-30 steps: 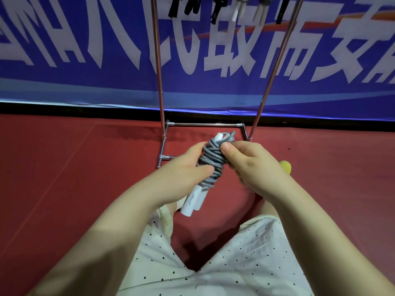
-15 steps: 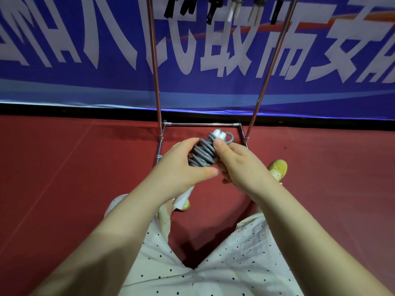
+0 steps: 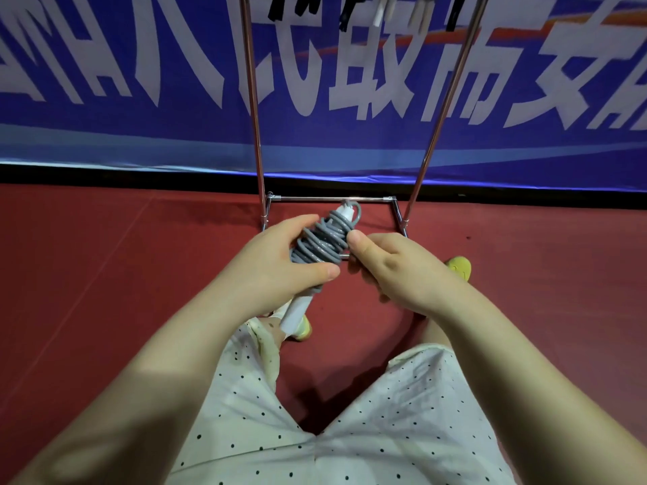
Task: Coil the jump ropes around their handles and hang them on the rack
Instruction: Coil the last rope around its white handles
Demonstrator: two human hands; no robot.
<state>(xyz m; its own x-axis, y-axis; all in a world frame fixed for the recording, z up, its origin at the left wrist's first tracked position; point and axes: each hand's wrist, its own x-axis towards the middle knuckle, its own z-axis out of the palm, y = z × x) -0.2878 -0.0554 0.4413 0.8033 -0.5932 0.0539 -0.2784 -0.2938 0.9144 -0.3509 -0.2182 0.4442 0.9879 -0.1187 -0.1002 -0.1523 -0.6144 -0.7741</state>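
Observation:
A grey jump rope (image 3: 320, 243) is coiled round its white handles (image 3: 296, 311), held slanted in front of me above the red floor. My left hand (image 3: 280, 264) grips the bundle from the left, thumb across the lower coils. The thumb and fingers of my right hand (image 3: 392, 267) pinch the coils at the right side. A small grey loop sticks out at the top end of the handles. The metal rack (image 3: 254, 110) rises right behind the bundle, and several coiled ropes (image 3: 381, 12) hang from its top.
The rack's chrome base frame (image 3: 332, 198) lies on the red floor (image 3: 105, 274) just beyond my hands. A blue banner (image 3: 140, 82) with white characters covers the wall behind. My yellow shoes (image 3: 458, 267) and dotted shorts (image 3: 402, 414) fill the foreground.
The bundle has tilted and shifted slightly left and lower in my hands. My right thumb has slid from the top of the coils to their right side.

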